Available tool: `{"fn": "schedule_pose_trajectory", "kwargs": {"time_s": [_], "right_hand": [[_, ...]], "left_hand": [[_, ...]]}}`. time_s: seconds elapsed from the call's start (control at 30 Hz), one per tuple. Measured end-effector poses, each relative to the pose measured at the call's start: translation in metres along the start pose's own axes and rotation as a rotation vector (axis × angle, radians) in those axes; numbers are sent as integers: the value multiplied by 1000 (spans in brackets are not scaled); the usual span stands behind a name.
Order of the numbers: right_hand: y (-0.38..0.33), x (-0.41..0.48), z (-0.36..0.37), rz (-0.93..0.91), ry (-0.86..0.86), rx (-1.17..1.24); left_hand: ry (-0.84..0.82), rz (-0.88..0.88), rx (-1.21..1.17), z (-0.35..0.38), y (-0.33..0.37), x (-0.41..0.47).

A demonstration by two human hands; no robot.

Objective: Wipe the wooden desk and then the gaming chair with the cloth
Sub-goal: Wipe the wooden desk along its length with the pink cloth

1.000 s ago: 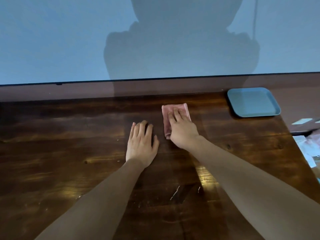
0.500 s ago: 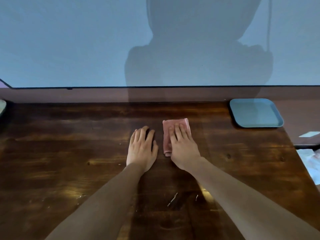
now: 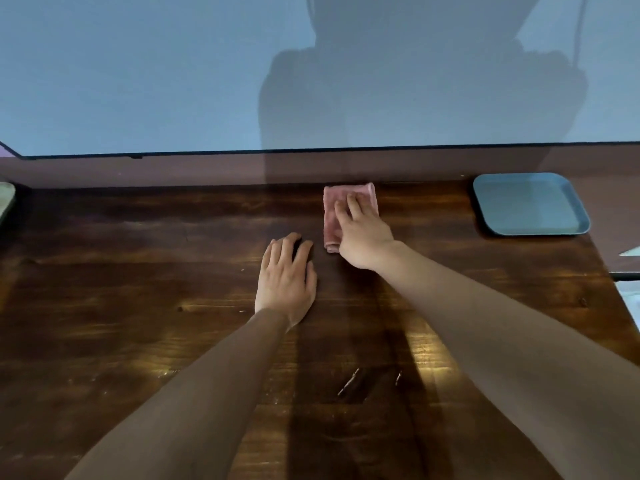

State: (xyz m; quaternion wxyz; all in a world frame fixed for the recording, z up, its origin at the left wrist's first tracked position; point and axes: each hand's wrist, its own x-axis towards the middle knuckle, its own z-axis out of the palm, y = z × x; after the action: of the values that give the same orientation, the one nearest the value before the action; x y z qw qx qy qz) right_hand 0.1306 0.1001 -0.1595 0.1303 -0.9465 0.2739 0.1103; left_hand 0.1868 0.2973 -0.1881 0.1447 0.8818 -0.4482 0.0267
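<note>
A folded pink cloth (image 3: 337,206) lies on the dark wooden desk (image 3: 138,271), up against the desk's back edge. My right hand (image 3: 363,237) presses flat on the cloth with straight fingers and covers its right and near part. My left hand (image 3: 287,278) rests flat on the bare wood just left of the cloth and a little nearer to me, touching nothing else. The gaming chair is not in view.
A blue-grey square tray (image 3: 530,209) sits at the desk's back right corner. A pale wall panel (image 3: 138,81) rises right behind the desk. The desk's right edge runs diagonally at the right; a pale object (image 3: 5,199) shows at the far left edge.
My right hand has pushed the cloth away from me to the desk's back edge. My left hand has stayed flat in about the same spot.
</note>
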Motion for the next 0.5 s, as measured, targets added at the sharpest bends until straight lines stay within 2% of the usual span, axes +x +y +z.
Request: {"fn": "schedule_pose_trajectory", "kwargs": {"time_s": [0.13, 0.37, 0.5], "right_hand": [[4, -16, 11, -46, -26, -60], [1, 35, -13, -15, -30, -32], [-3, 16, -14, -10, -61, -33]], "left_hand": [[-4, 6, 7, -2, 1, 1], [24, 0, 27, 3, 0, -1], [12, 6, 25, 1, 1, 0]]}}
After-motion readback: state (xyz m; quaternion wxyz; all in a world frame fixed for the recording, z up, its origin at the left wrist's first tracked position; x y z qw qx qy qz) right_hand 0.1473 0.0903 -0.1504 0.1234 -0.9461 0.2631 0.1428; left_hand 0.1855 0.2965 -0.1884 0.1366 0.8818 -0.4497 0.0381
